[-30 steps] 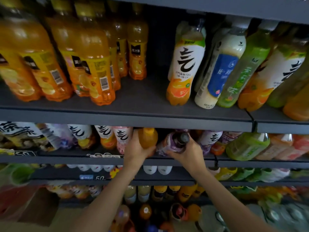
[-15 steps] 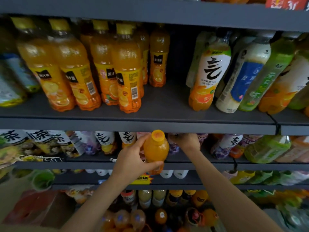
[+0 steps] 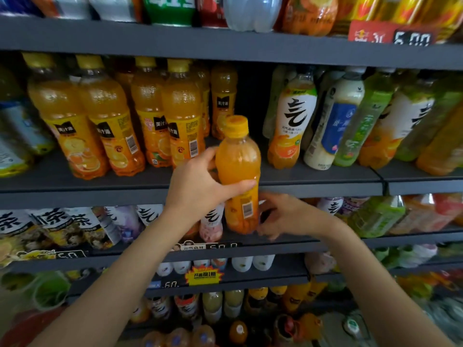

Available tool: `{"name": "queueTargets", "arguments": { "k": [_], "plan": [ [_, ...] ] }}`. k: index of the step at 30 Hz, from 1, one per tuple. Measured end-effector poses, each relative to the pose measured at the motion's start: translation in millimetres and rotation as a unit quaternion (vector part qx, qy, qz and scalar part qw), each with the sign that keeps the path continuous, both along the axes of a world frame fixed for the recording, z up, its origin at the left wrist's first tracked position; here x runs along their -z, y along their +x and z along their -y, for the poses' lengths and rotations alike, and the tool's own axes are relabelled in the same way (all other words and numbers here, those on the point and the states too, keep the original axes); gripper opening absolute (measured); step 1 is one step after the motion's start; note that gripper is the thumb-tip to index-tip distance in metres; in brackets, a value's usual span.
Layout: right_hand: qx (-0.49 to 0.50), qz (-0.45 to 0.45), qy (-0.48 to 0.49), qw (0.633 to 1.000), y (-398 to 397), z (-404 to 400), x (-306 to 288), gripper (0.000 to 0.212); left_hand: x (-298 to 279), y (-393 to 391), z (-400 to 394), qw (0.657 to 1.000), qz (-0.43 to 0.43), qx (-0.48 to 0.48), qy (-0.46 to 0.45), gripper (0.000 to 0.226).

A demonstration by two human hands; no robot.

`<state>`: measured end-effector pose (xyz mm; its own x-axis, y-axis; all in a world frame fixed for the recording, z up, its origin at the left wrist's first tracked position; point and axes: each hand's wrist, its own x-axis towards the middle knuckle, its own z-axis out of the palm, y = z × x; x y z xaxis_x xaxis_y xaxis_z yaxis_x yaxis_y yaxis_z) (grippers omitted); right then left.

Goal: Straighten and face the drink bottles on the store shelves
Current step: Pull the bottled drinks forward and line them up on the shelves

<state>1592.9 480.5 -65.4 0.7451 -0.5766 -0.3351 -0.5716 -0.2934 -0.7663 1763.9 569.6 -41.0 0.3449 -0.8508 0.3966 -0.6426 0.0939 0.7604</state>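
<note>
Your left hand (image 3: 200, 186) wrapped round an upright orange juice bottle (image 3: 238, 171), yellow cap, barcode facing you, your right hand (image 3: 283, 216) relaxed, fingers near its base

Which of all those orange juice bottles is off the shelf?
The orange juice bottle gripped in the left hand, held in front of the shelf edge; the others stand on the shelf.

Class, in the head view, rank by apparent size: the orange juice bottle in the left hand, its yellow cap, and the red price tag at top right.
1. Orange juice bottle, held in the left hand; nearness to the camera enlarges it.
2. Red price tag.
3. Yellow cap, clearly smallest.
</note>
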Motion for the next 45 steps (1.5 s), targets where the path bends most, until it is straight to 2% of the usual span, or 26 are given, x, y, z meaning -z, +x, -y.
{"name": "queueTargets", "arguments": {
  "k": [2, 4, 5, 7, 8, 11, 15, 21, 25, 29, 31, 34, 38, 39, 41, 43, 45],
  "plan": [
    [0.008, 0.020, -0.133, 0.991, 3.6, -4.7, -29.3, 0.050, -21.3, -2.0, 6.7, 0.999, -0.008, 0.001, -0.036, 0.070],
    [0.094, 0.105, -0.267, 0.953, 20.0, -4.9, -41.8, 0.057, -37.4, -2.0, 15.6, 0.998, -0.006, -0.007, -0.067, 0.074],
    [0.130, 0.142, -0.305, 0.933, 30.8, -3.3, -43.5, 0.061, -41.5, -0.8, 20.8, 0.997, 0.002, -0.016, -0.072, 0.075],
    [0.163, 0.160, -0.339, 0.913, 52.3, 5.3, -41.1, 0.067, -43.0, 4.7, 31.2, 0.998, 0.027, -0.028, -0.055, 0.075],
    [0.168, 0.154, -0.342, 0.912, 61.4, 12.1, -37.6, 0.069, -40.8, 9.4, 34.5, 0.998, 0.029, -0.024, -0.042, 0.073],
    [0.181, 0.151, -0.316, 0.919, 82.2, 31.3, -29.8, 0.066, -27.7, 32.6, 32.0, 0.998, -0.043, -0.010, -0.034, 0.057],
    [0.216, 0.146, -0.254, 0.931, 102.6, 48.7, -28.0, 0.064, -3.2, 64.3, 14.1, 0.994, -0.013, -0.094, -0.056, 0.028],
    [0.235, 0.146, -0.246, 0.929, 123.0, 49.3, -24.6, 0.064, 15.3, 61.1, 5.4, 0.991, 0.043, -0.122, -0.043, 0.034],
    [0.248, 0.202, -0.193, 0.928, 119.3, 39.3, -5.6, 0.059, 25.4, 33.3, 8.1, 0.983, 0.048, -0.164, -0.069, 0.044],
    [0.245, 0.204, -0.198, 0.927, 95.3, 34.8, 15.8, 0.055, 39.1, 0.4, 17.3, 0.983, 0.076, -0.114, -0.122, 0.039],
    [0.274, 0.216, -0.217, 0.912, 69.9, 36.3, 20.3, 0.042, 48.4, -13.4, 24.5, 0.985, 0.071, -0.093, -0.130, 0.037],
    [0.334, 0.257, -0.266, 0.867, 13.5, 36.3, 26.6, 0.020, 64.0, -33.0, 34.1, 0.987, 0.071, -0.063, -0.132, 0.035],
    [0.474, 0.211, -0.315, 0.794, -64.6, 33.7, 45.2, 0.016, 81.5, -60.0, 45.7, 0.988, 0.062, -0.024, -0.141, 0.028],
    [0.488, 0.190, -0.309, 0.794, -75.9, 32.8, 52.9, 0.014, 86.7, -67.0, 47.8, 0.988, 0.062, -0.015, -0.137, 0.026],
    [0.457, 0.107, -0.254, 0.846, -86.2, 37.7, 77.4, 0.010, 100.5, -79.4, 49.4, 0.991, 0.074, 0.008, -0.111, 0.027],
    [0.392, 0.033, -0.171, 0.903, -81.2, 47.0, 103.9, 0.030, 118.2, -87.1, 49.9, 0.994, 0.095, 0.028, -0.049, 0.024],
    [0.361, 0.036, -0.108, 0.926, -68.3, 57.8, 125.8, 0.053, 130.7, -88.9, 51.4, 0.993, 0.094, 0.035, 0.055, 0.031]
  ]
}}
